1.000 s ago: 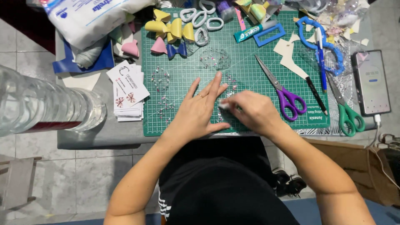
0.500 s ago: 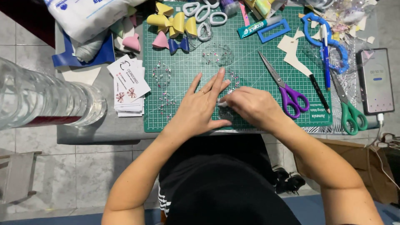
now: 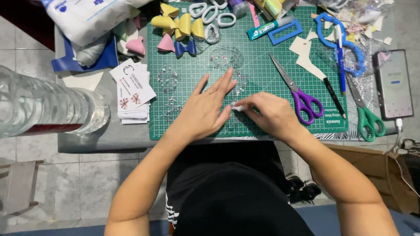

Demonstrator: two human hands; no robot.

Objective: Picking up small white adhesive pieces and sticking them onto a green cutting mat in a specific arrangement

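My left hand [image 3: 205, 109] lies flat with fingers spread on the green cutting mat [image 3: 262, 65], pressing down a clear plastic piece speckled with small pink bits [image 3: 239, 83]. My right hand [image 3: 267, 114] is beside it, fingers pinched on a small white tool [image 3: 237, 107] whose tip touches the mat just under my left fingers. Most of that tool is hidden in my hand.
Purple scissors [image 3: 302, 98] lie right of my right hand, green scissors [image 3: 367, 118] and a phone [image 3: 393, 85] farther right. Yellow, pink and blue bows [image 3: 179, 26], white rings, a glue tube and a stack of cards [image 3: 131, 89] sit at the back and left. A clear bottle [image 3: 43, 105] looms at left.
The hands stay in almost the same place on the mat; the view has shifted slightly and my right hand's fingers have edged a little toward my left hand.
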